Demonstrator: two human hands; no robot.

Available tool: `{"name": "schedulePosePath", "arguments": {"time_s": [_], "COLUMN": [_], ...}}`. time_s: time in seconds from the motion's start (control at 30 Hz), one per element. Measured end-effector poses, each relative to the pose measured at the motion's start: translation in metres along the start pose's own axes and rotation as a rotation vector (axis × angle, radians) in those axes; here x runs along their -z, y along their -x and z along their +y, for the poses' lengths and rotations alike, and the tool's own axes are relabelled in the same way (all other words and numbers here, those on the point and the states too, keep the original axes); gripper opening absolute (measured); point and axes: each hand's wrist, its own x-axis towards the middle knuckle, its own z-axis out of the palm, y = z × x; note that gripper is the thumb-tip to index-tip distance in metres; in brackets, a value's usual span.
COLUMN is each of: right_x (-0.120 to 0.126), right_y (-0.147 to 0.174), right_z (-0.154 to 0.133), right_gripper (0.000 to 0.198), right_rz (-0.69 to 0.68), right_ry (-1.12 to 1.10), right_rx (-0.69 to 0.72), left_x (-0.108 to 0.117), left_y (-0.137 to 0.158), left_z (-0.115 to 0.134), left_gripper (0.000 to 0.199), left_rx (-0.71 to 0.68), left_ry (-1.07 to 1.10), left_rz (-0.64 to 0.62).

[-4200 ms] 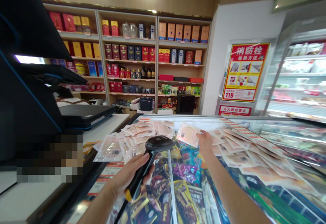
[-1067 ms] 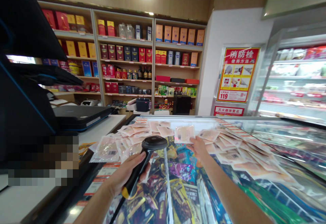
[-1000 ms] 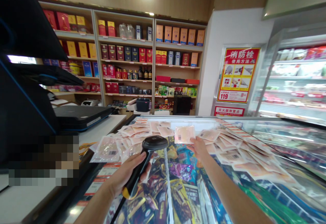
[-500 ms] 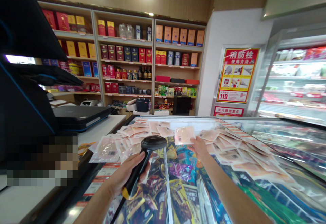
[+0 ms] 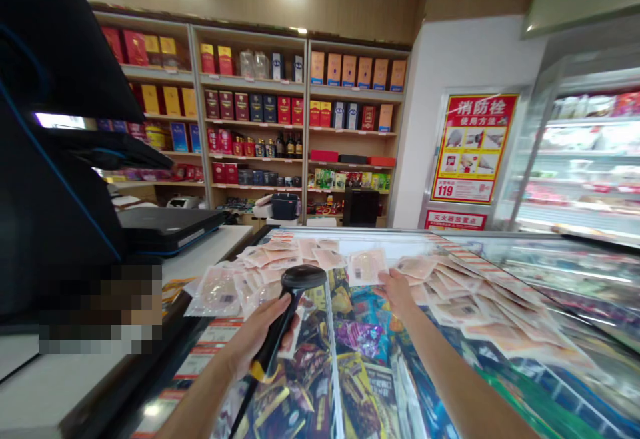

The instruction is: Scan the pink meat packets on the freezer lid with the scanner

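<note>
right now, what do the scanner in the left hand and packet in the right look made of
Scanner: likely hard plastic, mostly black with yellow near its base, judging by the smooth, faintly shiny head. Packet: probably thin plastic film, slightly glossy, since its edges look translucent.

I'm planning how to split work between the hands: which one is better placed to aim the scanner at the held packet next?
Probably the left hand: it grips the scanner, whose head points up near the packet. The right hand is occupied, pinching that packet near its lower corner.
</note>
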Motion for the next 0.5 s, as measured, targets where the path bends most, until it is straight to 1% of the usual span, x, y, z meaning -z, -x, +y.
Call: {"name": "schedulePosePath", "arguments": {"time_s": [0.13, 0.23, 0.37, 0.47, 0.5], "right_x": [0.002, 0.009, 0.031, 0.053, 0.060], "right_y": [-0.004, -0.012, -0.029, -0.039, -0.042], "right_z": [-0.001, -0.005, -0.015, -0.023, -0.025], "right_gripper": [0.013, 0.013, 0.013, 0.013, 0.013], "right_rz": [0.045, 0.128, 0.291, 0.402, 0.421], "right_ry": [-0.024, -0.059, -0.125, -0.169, -0.179], "right_rx": [0.038, 0.093, 0.195, 0.284, 0.316], "left_x": [0.000, -0.002, -0.001, 0.001, 0.002], "left_y": [-0.002, -0.003, -0.006, -0.007, -0.008], "left_z": [-0.001, -0.002, -0.005, -0.006, -0.006], "left_gripper": [0.039, 0.034, 0.031, 0.031, 0.031], "left_rx": [-0.024, -0.082, -0.106, -0.123, -0.130], "left_ry": [0.019, 0.025, 0.009, 0.014, 0.016], "left_rz": [0.008, 0.055, 0.127, 0.128, 0.126]}}
